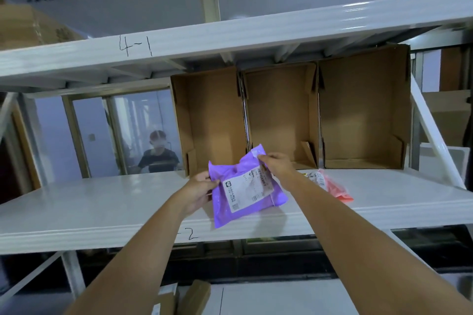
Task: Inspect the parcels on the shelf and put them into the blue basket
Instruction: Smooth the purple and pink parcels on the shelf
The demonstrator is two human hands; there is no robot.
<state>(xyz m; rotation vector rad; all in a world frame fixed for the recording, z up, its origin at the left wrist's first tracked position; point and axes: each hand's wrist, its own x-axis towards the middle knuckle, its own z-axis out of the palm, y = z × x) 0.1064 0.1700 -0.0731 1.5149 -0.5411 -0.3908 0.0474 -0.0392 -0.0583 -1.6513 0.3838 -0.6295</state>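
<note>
Both hands hold one purple parcel (245,186) above the front of the white shelf (102,202): the left hand (198,192) pinches its left edge, the right hand (277,162) grips its upper right corner, label facing up; three open cardboard boxes (281,115) stand side by side at the back of the shelf; a red parcel (335,189) lies flat on the shelf, just right of the right forearm; a person (160,153) sits beyond the shelf, at left.

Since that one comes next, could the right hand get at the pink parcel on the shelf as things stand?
Probably not yet: the right hand has its grip on the purple parcel. The pink parcel lies just beside that forearm on the shelf, nothing covering it.
</note>
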